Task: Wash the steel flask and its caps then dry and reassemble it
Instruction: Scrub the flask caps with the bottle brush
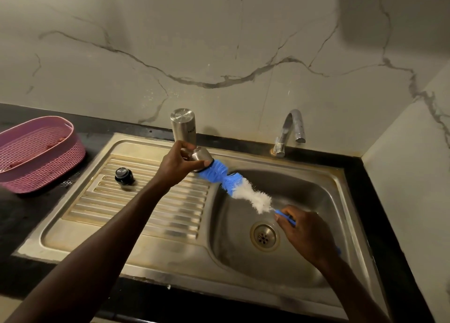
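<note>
Cap scrubbing over sink
Left hand point(179, 163) gripped steel cap point(201, 157); right hand point(300, 230) held bottle brush point(233, 184), blue bristles at cap mouth.

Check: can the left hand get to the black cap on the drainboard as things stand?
Probably not yet: the path looks open, but the left hand grips the steel flask, so it isn't free for the black cap.

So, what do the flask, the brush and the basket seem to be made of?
Flask: brushed steel, by its dull grey sheen. Brush: blue and white bristles, likely synthetic, on a blue handle, probably plastic. Basket: pink woven-pattern plastic, apparently moulded.
</note>
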